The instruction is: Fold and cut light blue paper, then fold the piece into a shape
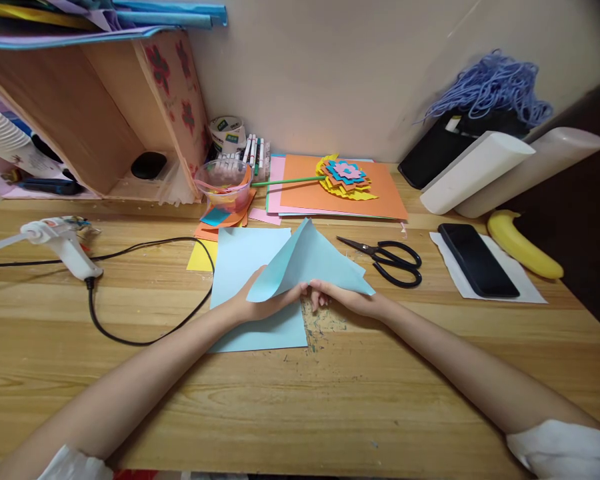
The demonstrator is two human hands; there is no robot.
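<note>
Between my two hands a light blue sheet of paper (313, 257) is bent up into a peak. My left hand (270, 303) grips its near left part, fingers partly hidden beneath the curl. At the near edge, my right hand (333, 293) pinches the paper with the thumb on top, and its fingers show underneath. Both thumbs nearly meet. A second light blue sheet (250, 333) lies flat on the table under my left hand. Black-handled scissors (387, 257) rest just beyond my right hand, blades pointing left.
At left lie a white glue gun (63, 247) and its black cord (145, 343). A paper flower (347, 177) rests on orange paper (300, 193) at the back. A phone (477, 260), a banana (525, 243) and white rolls (480, 170) are at right. A clear bowl (225, 190) holds scraps.
</note>
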